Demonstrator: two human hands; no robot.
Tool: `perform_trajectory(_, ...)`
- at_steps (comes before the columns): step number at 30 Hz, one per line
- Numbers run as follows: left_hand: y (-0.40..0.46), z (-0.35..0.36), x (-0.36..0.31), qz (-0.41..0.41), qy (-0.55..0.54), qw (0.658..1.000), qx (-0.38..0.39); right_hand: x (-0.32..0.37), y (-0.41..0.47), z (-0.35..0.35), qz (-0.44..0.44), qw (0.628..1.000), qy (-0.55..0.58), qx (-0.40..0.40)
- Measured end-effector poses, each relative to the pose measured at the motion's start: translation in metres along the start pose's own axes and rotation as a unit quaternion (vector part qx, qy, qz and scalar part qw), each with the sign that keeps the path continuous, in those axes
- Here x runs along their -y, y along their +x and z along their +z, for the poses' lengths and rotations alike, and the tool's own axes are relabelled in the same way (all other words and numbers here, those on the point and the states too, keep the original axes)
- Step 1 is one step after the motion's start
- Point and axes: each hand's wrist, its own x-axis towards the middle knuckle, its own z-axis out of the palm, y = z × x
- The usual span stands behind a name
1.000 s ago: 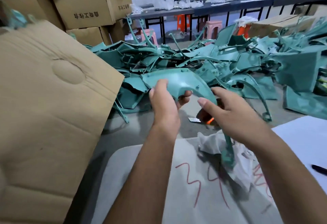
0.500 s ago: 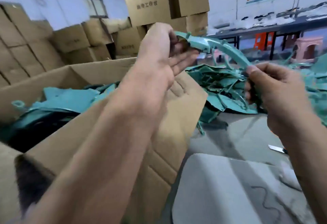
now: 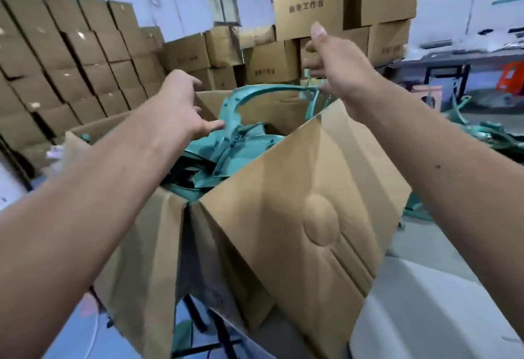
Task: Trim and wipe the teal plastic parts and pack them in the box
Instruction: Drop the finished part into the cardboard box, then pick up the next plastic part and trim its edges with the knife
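Half a second ago you held the curved teal part (image 3: 256,95) up in front of you with both hands; now it is over the open box (image 3: 297,188), above the teal parts already packed inside (image 3: 224,160). Your left hand (image 3: 181,106) has let go, its fingers spread and relaxed just beside the part's wide end. Your right hand (image 3: 337,66) pinches the thin end above the box's far-right corner. Stacked cartons (image 3: 85,55) now fill the background.
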Motion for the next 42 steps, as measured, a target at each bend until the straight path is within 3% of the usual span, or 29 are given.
perform_trajectory(5, -0.001, 0.005, 0.008, -0.014, 0.049, 0.998, 0.021, -0.031, -0.008, 0.015, -0.060, 0.988, -0.140, -0.001)
perform_trajectory(7, -0.013, 0.017, 0.009, -0.020, 0.093, 0.994, 0.062, -0.045, -0.015, 0.010, -0.085, 0.985, -0.146, -0.037)
perform_trajectory(9, -0.029, 0.033, 0.012, 0.024, 0.145, 0.983, 0.106, -0.058, -0.024, 0.001, -0.088, 0.986, -0.119, -0.078)
perform_trajectory(13, -0.072, 0.083, 0.039, 0.160, 0.169, 0.958, 0.168, -0.083, -0.047, -0.027, -0.038, 0.986, -0.023, -0.159)
perform_trajectory(17, -0.112, 0.140, 0.109, 0.198, 0.120, 0.956, 0.179, -0.123, -0.079, -0.075, 0.053, 0.978, -0.017, -0.202)
perform_trajectory(20, -0.128, 0.174, 0.170, 0.168, 0.138, 0.955, 0.199, -0.157, -0.108, -0.126, 0.126, 0.965, -0.067, -0.220)
perform_trajectory(23, -0.133, 0.203, 0.237, 0.073, 0.162, 0.957, 0.229, -0.188, -0.135, -0.184, 0.198, 0.939, -0.158, -0.234)
perform_trajectory(26, -0.126, 0.228, 0.307, -0.008, 0.240, 0.932, 0.273, -0.213, -0.156, -0.229, 0.265, 0.905, -0.273, -0.189)
perform_trajectory(28, -0.117, 0.241, 0.348, 0.060, 0.393, 0.867, 0.300, -0.230, -0.165, -0.254, 0.289, 0.870, -0.375, -0.137)
perform_trajectory(30, -0.105, 0.247, 0.379, 0.241, 0.580, 0.718, 0.298, -0.241, -0.171, -0.270, 0.304, 0.828, -0.460, -0.099)
perform_trajectory(32, -0.093, 0.252, 0.397, 0.393, 0.664, 0.568, 0.285, -0.252, -0.174, -0.282, 0.317, 0.782, -0.535, -0.049)
perform_trajectory(34, -0.080, 0.260, 0.409, 0.451, 0.710, 0.457, 0.287, -0.258, -0.171, -0.287, 0.328, 0.745, -0.581, 0.014)
perform_trajectory(36, -0.065, 0.270, 0.419, 0.457, 0.754, 0.363, 0.302, -0.261, -0.166, -0.288, 0.347, 0.741, -0.573, 0.051)
perform_trajectory(39, -0.048, 0.282, 0.429, 0.451, 0.789, 0.297, 0.294, -0.257, -0.162, -0.295, 0.370, 0.730, -0.566, 0.099)
perform_trajectory(42, -0.037, 0.296, 0.430, 0.466, 0.798, 0.262, 0.277, -0.243, -0.165, -0.312, 0.413, 0.672, -0.596, 0.153)
